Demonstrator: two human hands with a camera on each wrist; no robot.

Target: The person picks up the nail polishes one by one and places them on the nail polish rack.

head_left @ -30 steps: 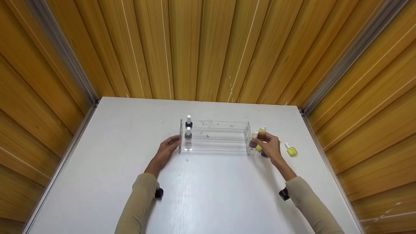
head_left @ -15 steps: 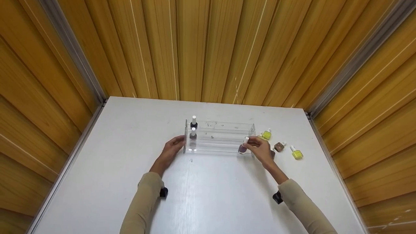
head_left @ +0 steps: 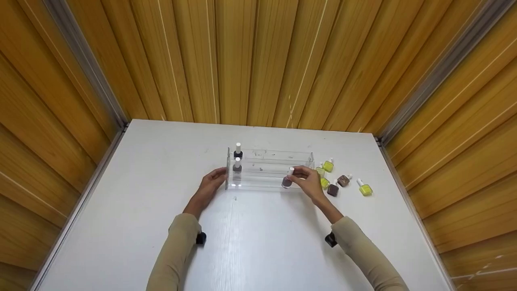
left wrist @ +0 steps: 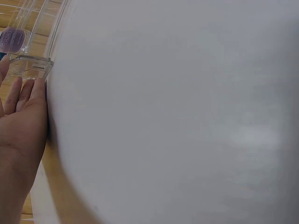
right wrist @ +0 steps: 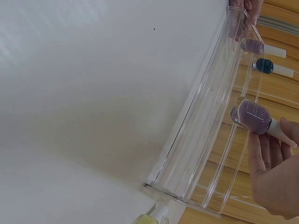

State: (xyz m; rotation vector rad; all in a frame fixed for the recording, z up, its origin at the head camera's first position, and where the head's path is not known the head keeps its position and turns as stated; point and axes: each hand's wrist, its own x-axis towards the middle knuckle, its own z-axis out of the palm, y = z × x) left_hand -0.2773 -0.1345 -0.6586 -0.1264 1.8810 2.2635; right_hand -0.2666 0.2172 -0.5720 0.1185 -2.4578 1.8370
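Note:
A clear acrylic tiered rack [head_left: 262,188] stands on the white table. My right hand [head_left: 310,185] pinches a mauve nail polish bottle [right wrist: 253,116] by its white cap, in front of the rack's right half in the head view. On the rack's left end stand a dark teal nail polish bottle [right wrist: 264,66] on the top tier and another mauve nail polish bottle [right wrist: 252,45] one tier lower, both upright. My left hand [head_left: 208,188] rests against the rack's left end panel; its fingers [left wrist: 38,91] look fairly straight in the left wrist view.
Right of the rack, several nail polish bottles lie loose: a yellow bottle [head_left: 365,190] farthest right, a brown bottle [head_left: 343,180], a dark bottle [head_left: 333,190] and more yellow ones close to the rack. Wood-patterned panels [head_left: 250,60] wall the table's back and sides.
My right hand has carried the mauve nail polish bottle leftward from beside the rack's right end to in front of its tiers. My left hand stays at the left end panel.

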